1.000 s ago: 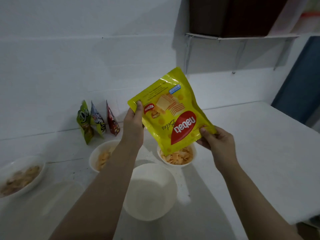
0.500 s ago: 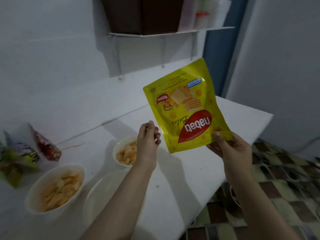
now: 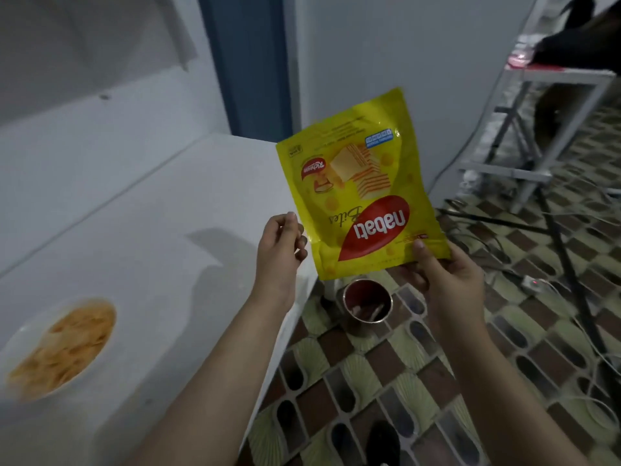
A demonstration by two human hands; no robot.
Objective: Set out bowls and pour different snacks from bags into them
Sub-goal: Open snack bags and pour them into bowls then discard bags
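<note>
Your right hand (image 3: 448, 280) is pinching the upside-down yellow snack bag (image 3: 359, 190) at centre frame; your left hand (image 3: 280, 250) is hovering beside it, fingers curled, holding nothing. A filled bowl (image 3: 57, 351) is sitting lower left on the white table (image 3: 151, 230).

— What can't you make out from your head camera?

— The bowl of chips (image 3: 57, 348) at the table's (image 3: 161, 230) left edge is smeared by motion, its rim partly cut off by the frame.

— And your hands?

— The yellow Nabati bag (image 3: 359, 190) hides your right hand's (image 3: 450, 280) fingers behind its lower corner. Whether your left hand (image 3: 280, 245) pinches anything, you cannot tell.

— The metal cup (image 3: 367, 302) on the floor?

— Its contents are too dim to identify.
</note>
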